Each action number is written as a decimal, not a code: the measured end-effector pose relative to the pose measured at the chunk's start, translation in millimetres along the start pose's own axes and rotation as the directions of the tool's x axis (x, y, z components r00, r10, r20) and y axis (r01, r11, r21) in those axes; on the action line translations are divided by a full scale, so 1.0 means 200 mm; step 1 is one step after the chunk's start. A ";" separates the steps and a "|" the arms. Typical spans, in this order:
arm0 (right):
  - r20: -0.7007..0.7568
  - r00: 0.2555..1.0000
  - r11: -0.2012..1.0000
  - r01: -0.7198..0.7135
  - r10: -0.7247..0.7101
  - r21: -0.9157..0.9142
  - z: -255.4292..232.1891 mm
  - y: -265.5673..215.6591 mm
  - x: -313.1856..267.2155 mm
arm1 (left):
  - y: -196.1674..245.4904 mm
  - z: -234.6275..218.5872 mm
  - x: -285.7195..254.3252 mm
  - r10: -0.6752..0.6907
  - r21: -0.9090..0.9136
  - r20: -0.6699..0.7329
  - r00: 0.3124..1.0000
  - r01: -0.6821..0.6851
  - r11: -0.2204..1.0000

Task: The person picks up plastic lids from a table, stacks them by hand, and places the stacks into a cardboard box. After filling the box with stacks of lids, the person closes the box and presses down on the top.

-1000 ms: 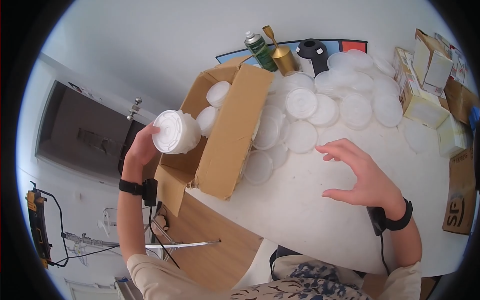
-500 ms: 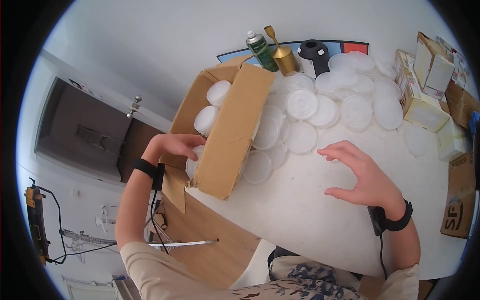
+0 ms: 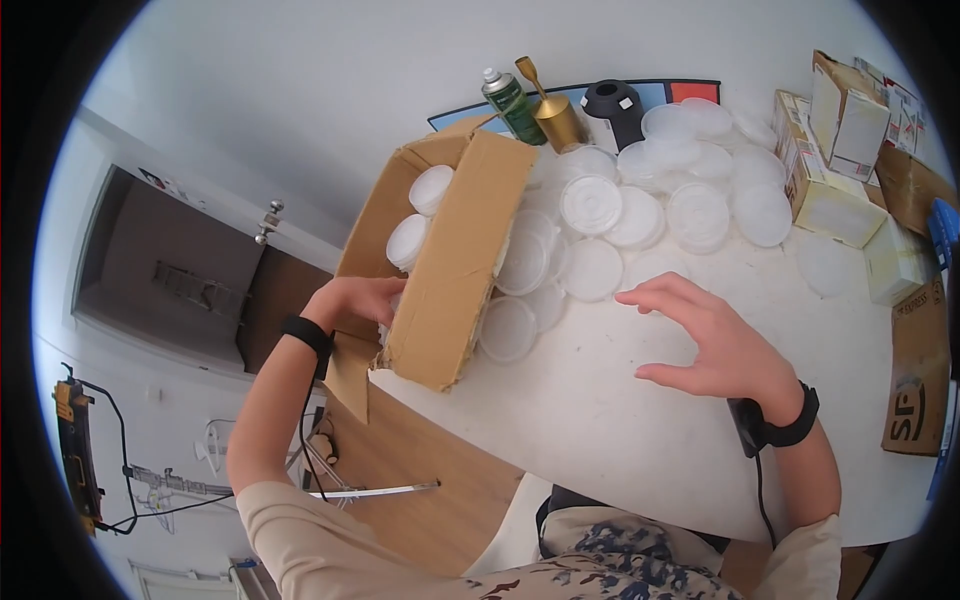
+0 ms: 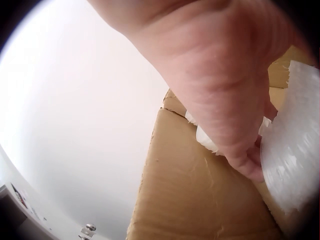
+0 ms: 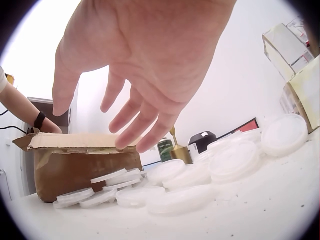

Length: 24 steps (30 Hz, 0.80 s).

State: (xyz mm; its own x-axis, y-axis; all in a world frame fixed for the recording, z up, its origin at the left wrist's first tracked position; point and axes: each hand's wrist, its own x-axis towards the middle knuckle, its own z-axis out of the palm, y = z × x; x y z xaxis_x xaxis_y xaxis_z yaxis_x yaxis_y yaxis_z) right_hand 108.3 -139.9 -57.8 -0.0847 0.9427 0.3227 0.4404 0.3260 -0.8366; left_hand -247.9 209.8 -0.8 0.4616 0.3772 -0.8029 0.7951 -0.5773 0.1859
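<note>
Stack (image 4: 292, 142) beside my left hand (image 3: 355, 298), can't tell if pinched | I'd keep it level, knuckles off carton (image 3: 460, 265) | right hand (image 3: 715, 345) spread, empty

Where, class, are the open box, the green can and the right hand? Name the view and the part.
Open box (image 3: 460, 262): head view, on its long side panel.
Green can (image 3: 514, 110): head view, on its body.
Right hand (image 5: 145, 55): right wrist view, on the palm.
</note>
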 end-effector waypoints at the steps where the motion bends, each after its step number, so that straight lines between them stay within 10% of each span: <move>1: 0.004 1.000 1.000 -0.009 0.009 -0.002 0.00 0.00 0.00 | 0.08 0.00 -0.03 -0.003 0.003 -0.002 1.000 0.003 1.000; 13: 0.006 1.000 1.000 -0.001 0.001 0.017 -0.02 -0.01 0.00 | 0.26 -0.05 -0.13 0.005 -0.386 0.187 0.982 0.068 0.920; 19: 0.027 1.000 1.000 -0.013 0.013 0.005 -0.01 0.01 0.00 | 0.30 -0.05 -0.13 -0.038 -0.239 0.221 0.974 0.092 0.967; 24: 0.024 1.000 1.000 -0.017 0.017 -0.006 0.00 0.02 0.00 | 0.27 -0.03 -0.17 -0.137 0.190 -0.106 0.985 0.155 0.969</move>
State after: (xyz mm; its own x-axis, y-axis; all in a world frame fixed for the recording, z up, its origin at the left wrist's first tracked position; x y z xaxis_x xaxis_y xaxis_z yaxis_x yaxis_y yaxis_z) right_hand 110.3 -138.3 -60.5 -0.0987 0.9495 0.2979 0.4470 0.3098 -0.8392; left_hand -219.0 170.4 40.1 0.3874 0.5277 -0.7560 0.7679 -0.6385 -0.0521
